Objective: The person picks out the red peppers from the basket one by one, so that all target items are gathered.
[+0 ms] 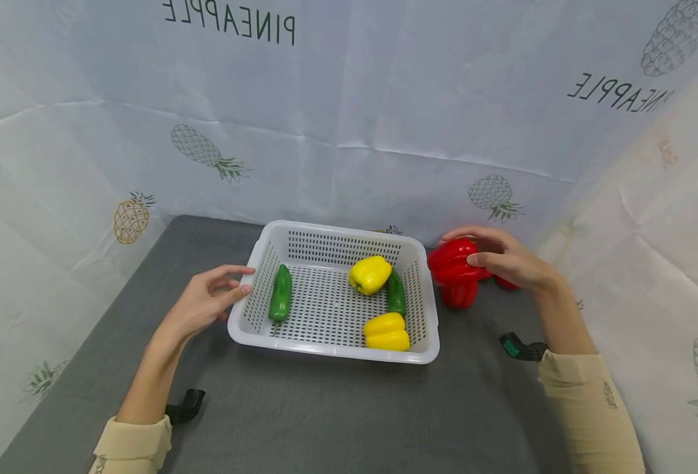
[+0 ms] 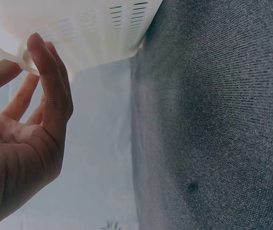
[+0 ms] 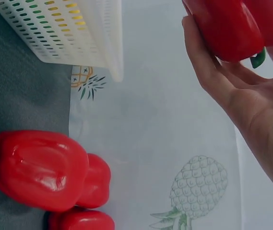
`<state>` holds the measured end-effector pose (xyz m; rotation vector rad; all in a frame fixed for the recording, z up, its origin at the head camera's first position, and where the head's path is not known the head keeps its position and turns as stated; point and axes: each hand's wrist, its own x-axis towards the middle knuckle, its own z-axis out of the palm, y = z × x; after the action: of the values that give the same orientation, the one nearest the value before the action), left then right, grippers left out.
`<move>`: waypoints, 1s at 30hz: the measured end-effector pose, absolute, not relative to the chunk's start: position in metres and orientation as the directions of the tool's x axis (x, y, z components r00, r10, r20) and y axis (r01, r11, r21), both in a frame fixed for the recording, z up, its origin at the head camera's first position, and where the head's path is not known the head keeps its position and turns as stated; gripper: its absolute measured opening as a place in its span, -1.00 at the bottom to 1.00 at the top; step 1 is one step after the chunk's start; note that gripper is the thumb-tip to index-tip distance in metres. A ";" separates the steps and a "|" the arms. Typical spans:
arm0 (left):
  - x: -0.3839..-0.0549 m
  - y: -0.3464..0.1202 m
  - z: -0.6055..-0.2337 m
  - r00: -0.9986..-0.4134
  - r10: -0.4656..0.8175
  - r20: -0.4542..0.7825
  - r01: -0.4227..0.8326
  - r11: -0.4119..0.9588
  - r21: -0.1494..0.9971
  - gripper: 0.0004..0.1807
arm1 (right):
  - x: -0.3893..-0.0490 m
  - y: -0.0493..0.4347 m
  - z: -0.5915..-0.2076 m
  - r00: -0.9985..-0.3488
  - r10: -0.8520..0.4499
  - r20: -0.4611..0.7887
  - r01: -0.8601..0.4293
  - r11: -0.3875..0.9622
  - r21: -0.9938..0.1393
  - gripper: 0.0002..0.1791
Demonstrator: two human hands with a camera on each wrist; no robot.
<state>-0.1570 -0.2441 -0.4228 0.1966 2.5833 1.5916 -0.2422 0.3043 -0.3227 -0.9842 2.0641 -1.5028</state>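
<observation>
My right hand [image 1: 506, 260] grips a red bell pepper [image 1: 451, 262], thumb on the near side and fingers behind. In the right wrist view this pepper [image 3: 227, 28] is raised off the table, its green stem pointing toward the palm. At the left end of a white perforated basket [image 1: 325, 352], my left hand [image 1: 205, 299] holds the rim between thumb and fingers. Inside the basket lie a green chili pepper [image 1: 280, 294] on the left, a second green pepper [image 1: 396, 295] on the right, and two yellow bell peppers, one farther back [image 1: 369, 275] and one nearer [image 1: 387, 332].
Several more red bell peppers [image 3: 40, 167] lie on the dark grey table [image 1: 325, 421], just right of the basket. A pineapple-print cloth [image 1: 337, 178] hangs behind and along both sides. Black wrist-worn pieces [image 1: 186, 406] show beside both forearms.
</observation>
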 end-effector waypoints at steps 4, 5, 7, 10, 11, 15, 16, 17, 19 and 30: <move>-0.157 -0.244 -0.423 -0.987 0.161 -0.019 0.056 0.446 0.894 -0.46 | -0.240 0.309 -0.324 -0.684 -0.721 0.110 -0.324 0.165 -0.931 -0.42; -0.157 -0.244 -0.423 -0.987 0.161 -0.019 0.055 0.445 0.894 -0.46 | -0.240 0.310 -0.324 -0.681 -0.723 0.116 -0.320 0.152 -0.935 -0.43; -0.157 -0.244 -0.423 -0.987 0.160 -0.019 0.055 0.446 0.893 -0.46 | -0.240 0.312 -0.325 -0.673 -0.728 0.127 -0.309 0.121 -0.943 -0.43; -0.157 -0.244 -0.423 -0.987 0.158 -0.017 0.057 0.450 0.891 -0.45 | -0.239 0.314 -0.325 -0.668 -0.731 0.141 -0.298 0.089 -0.951 -0.45; -0.157 -0.244 -0.423 -0.987 0.158 -0.015 0.058 0.453 0.890 -0.45 | -0.239 0.315 -0.325 -0.668 -0.729 0.147 -0.301 0.085 -0.950 -0.45; -0.157 -0.244 -0.423 -0.988 0.156 -0.011 0.063 0.460 0.886 -0.46 | -0.235 0.318 -0.326 -0.680 -0.715 0.162 -0.321 0.091 -0.943 -0.42; -0.157 -0.244 -0.423 -0.988 0.156 -0.011 0.063 0.461 0.885 -0.46 | -0.235 0.319 -0.326 -0.681 -0.714 0.164 -0.322 0.091 -0.942 -0.42; -0.157 -0.244 -0.423 -0.988 0.156 -0.011 0.063 0.461 0.885 -0.46 | -0.234 0.321 -0.327 -0.679 -0.714 0.170 -0.328 0.088 -0.941 -0.42; -0.157 -0.243 -0.423 -0.988 0.156 -0.010 0.064 0.462 0.885 -0.46 | -0.233 0.323 -0.328 -0.677 -0.715 0.176 -0.333 0.084 -0.939 -0.42; -0.156 -0.242 -0.421 -0.988 0.153 -0.017 0.056 0.459 0.887 -0.45 | -0.227 0.337 -0.333 -0.719 -0.676 0.161 -0.328 0.126 -0.936 -0.41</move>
<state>-0.1561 -0.2425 -0.4212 0.1866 2.6021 1.5758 -0.2270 0.3370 -0.3330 -0.9799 2.1061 -1.6225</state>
